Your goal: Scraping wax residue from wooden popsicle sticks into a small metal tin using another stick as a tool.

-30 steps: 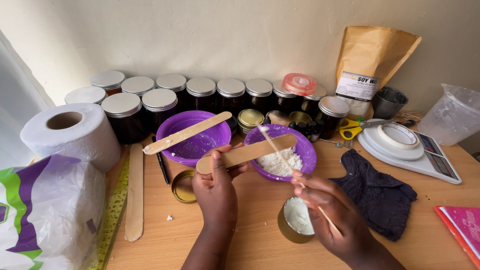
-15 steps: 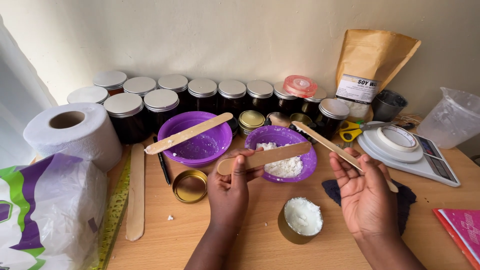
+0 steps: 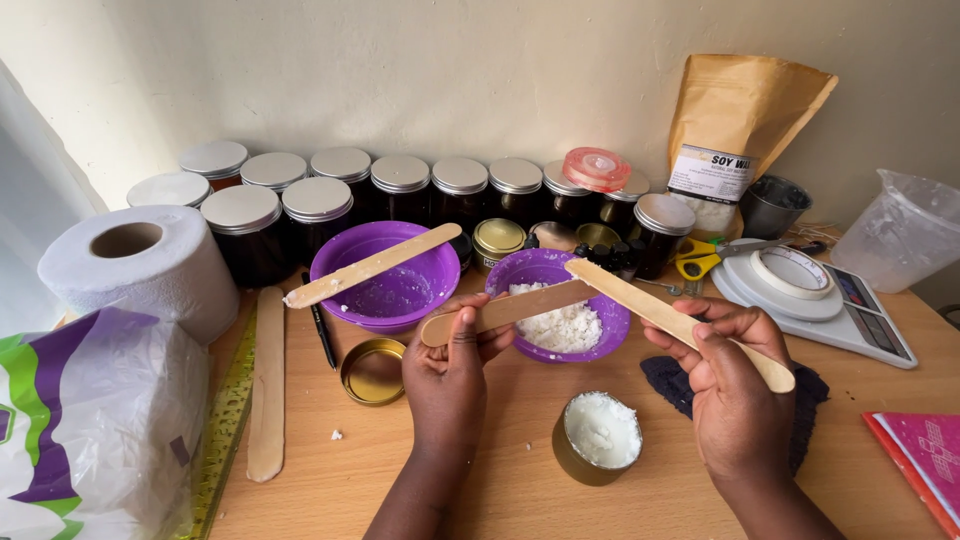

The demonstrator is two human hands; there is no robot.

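My left hand grips a flat wooden stick whose far end reaches over a purple bowl of white wax flakes. My right hand holds a second, longer wooden stick, and its far tip meets the first stick above that bowl. Below the hands a small gold tin stands on the wooden table, filled with white wax. An empty gold lid lies left of my left hand.
A second purple bowl with a stick across it sits further left. Dark jars with silver lids line the wall. A paper roll, a plastic bag, a scale, scissors, a brown pouch and a dark cloth surround the work spot.
My right hand has left the gold tin and risen to the right, now holding a long stick up against the left hand's stick over the wax bowl.
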